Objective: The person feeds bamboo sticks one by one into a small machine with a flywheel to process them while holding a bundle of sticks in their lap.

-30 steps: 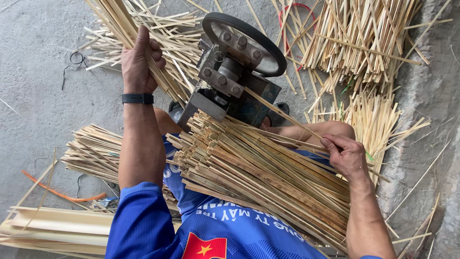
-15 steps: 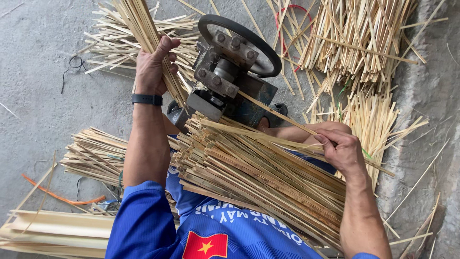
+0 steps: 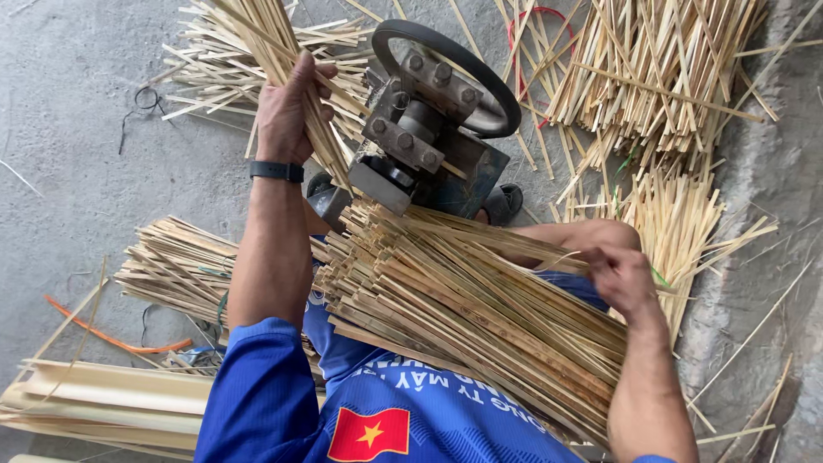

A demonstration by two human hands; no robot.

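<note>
Resting across the lap, lower centre of the frame: a thick bundle (image 3: pixel 480 317) of split bamboo strips, its cut ends fanned toward the machine.

Right hand (image 3: pixel 621 279), centre right: fingers pinched shut on the near end of a thin strip (image 3: pixel 514 249) atop the bundle. A second ago this hand sat higher and held a strip slanting into the machine's side; it has since drawn back toward the bundle's right edge, which reads as one strip done and another being picked.

Left forearm, centre left: blue sleeve (image 3: pixel 257 394) below, dark watch (image 3: pixel 276 171) at the wrist.

Left hand (image 3: pixel 291 107), upper left: fingers closed round a sheaf (image 3: pixel 283 51) of thin strips leaving the machine's far side. It was open and reaching a second ago, then wrapped on; the sheaf now stands more upright, apparently being pulled clear.

Machine (image 3: pixel 429 129), upper centre: grey bolted block with a dark wheel rim, between the two hands, touching the bundle's ends.

Floor (image 3: pixel 69 171), grey concrete: a stack (image 3: pixel 171 266) of strips at left, pale split lengths (image 3: pixel 111 403) at lower left, an orange cord (image 3: pixel 111 334) beside them.

Far piles (image 3: pixel 660 77), upper right: loose strips heaped, more scattered at upper left (image 3: pixel 214 60). These are unchanged.
</note>
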